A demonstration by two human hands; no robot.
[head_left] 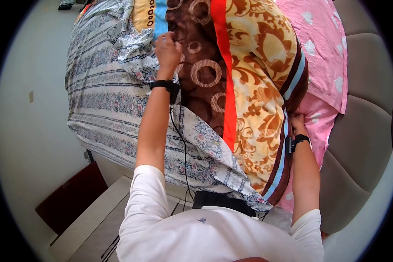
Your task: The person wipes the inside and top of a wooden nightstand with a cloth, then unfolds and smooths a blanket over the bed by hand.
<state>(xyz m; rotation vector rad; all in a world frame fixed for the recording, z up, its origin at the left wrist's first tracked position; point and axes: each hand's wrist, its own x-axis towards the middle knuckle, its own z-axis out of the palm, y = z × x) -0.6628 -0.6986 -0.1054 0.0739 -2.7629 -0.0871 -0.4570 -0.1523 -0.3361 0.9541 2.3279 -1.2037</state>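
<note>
Evidently plush — the blanket (253,83) lies spread over the bed from 12 o'clock down to between 4 and 5, its brown, red and cream panels sagging in broad, rounded folds. Patterned flowered cloth (98,102) covers the ground at 9 o'clock and runs under or along the blanket's near side; pink bedding (316,83) with white shapes sits at 2, the padded headboard (362,135) at 3.

Left hand (168,50) at 11, over the seam where rumpled flowered cloth meets brown pile. Fingers bent, palm down; cannot tell whether they pinch fabric or only rest on it. Right hand (298,123) at 3, against the blanket's dark brown border, beside the pink. Fingertips hidden by the edge — whether they clasp it, cannot say.

Handling, as judged: soft and limp, no stiffness to push against; thick enough to be weighty over its whole spread, light at any one corner. Pile probably grips the skin well; the flowered cloth looks thinner, likelier to slide and crease. Nothing fragile. Best hold: a full fistful of the border at 3, or the corner near 5, rather than a pinch of mid-panel. Dark cable (181,135) trails from the left wrist; could snag.
</note>
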